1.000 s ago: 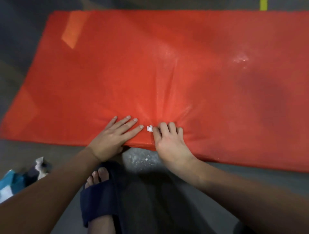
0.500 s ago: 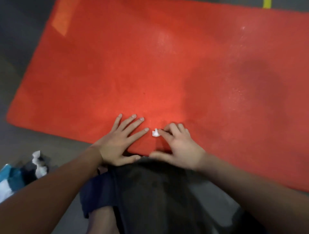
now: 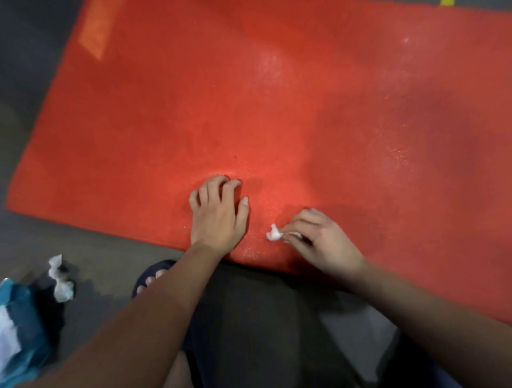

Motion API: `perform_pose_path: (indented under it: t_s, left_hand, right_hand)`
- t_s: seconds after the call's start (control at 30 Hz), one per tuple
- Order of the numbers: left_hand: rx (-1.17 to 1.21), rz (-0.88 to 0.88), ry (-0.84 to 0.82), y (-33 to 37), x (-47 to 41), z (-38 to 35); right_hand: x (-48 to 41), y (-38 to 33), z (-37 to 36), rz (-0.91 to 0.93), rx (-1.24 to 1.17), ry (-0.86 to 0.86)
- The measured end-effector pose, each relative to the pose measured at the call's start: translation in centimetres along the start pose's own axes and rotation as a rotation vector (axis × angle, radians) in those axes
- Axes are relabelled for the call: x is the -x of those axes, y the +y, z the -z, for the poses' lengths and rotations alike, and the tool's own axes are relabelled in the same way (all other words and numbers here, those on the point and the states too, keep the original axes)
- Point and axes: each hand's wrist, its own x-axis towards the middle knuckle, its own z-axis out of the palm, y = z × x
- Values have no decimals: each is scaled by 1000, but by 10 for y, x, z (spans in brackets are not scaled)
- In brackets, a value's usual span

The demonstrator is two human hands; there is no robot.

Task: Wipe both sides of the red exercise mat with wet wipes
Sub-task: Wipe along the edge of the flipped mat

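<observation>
The red exercise mat (image 3: 277, 97) lies flat on the grey floor and fills most of the view, with damp shiny patches near its middle and right. My left hand (image 3: 219, 213) rests on the mat near its front edge, fingers curled with the tips pressing the surface, holding nothing. My right hand (image 3: 318, 241) is just to its right, over the front edge, pinching a small balled white wet wipe (image 3: 273, 234) between thumb and fingers.
Used white wipes (image 3: 59, 279) lie crumpled on the floor at the lower left, beside a blue and white wipe pack (image 3: 16, 326). My foot in a dark sandal (image 3: 151, 277) stands just before the mat's front edge. A yellow floor mark (image 3: 446, 2) shows beyond the mat.
The mat has gone from bunched under both hands to flat. My left fingers have curled from flat. My right hand has drawn right and back with the wipe.
</observation>
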Motion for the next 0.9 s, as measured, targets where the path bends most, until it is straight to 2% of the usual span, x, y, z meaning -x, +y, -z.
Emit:
perform_pose_path:
  t_s: [0.2,0.27,0.37,0.43,0.53,0.6,0.67,0.73,0.8,0.9]
  left_hand:
    - [-7,1,25,-1,-1,0]
    - [-8,0,31,-2,-1,-2]
    - [-42,-4,35,-3,-2,-4]
    - [-75,26,-5,-3,-3,-2]
    - [-222,-5,-143,4,-21,14]
    - [-306,-62,-341,12,-58,37]
    - [-291,-98,-594,21,-106,62]
    - [-294,-171,-759,35,-149,84]
    - [-276,-232,-745,51,-178,94]
    - [-237,-211,-677,57,-201,90]
  right_hand:
    - [16,-20,1,255,-14,-322]
    - [4,-7,7,307,108,-283]
    - [-18,17,18,168,165,-91]
    - [-23,17,16,161,202,-83]
    - [-30,6,23,232,258,-204]
    - [-55,13,37,265,318,-206]
    - [-87,21,52,253,316,-182]
    - [-107,26,60,225,328,-205]
    - [-104,26,56,177,281,-209]
    - [-89,23,49,99,203,-166]
